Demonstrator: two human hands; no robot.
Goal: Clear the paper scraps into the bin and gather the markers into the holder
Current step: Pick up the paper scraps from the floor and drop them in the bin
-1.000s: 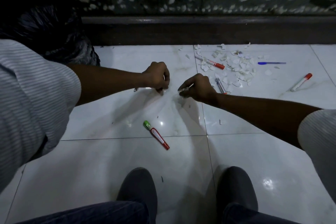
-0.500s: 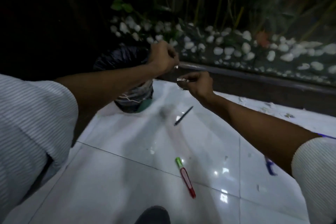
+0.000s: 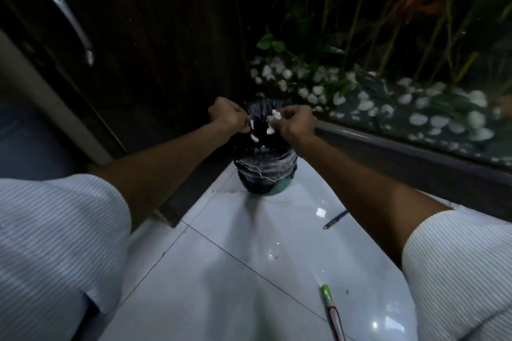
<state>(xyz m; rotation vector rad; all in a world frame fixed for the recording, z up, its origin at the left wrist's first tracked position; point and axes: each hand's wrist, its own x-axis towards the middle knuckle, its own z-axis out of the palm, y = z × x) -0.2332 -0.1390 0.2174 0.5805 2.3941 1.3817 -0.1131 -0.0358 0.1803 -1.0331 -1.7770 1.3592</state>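
Both hands are held out over the bin (image 3: 264,171), a small container lined with a dark bag that stands on the pale tiled floor (image 3: 221,285) directly below and between them. The left hand (image 3: 230,116) has its fingers curled in, pinching white paper scraps (image 3: 273,119) at the fingertips; one scrap shows just at its right edge. The right hand (image 3: 296,120) is likewise curled, gripping a small bunch of white scraps on its left side, facing the other hand. A few scraps hang in the gap between the two hands, above the bin's mouth; whether they are loose or held cannot be told. Nearer the person than the right hand, a dark pen (image 3: 335,219) lies on the floor beside the right forearm, with a single white scrap (image 3: 321,212) just beside it. Closer still, below the right elbow, a marker with a green cap and red body (image 3: 331,310) lies on the tiles. Both arms wear short striped sleeves
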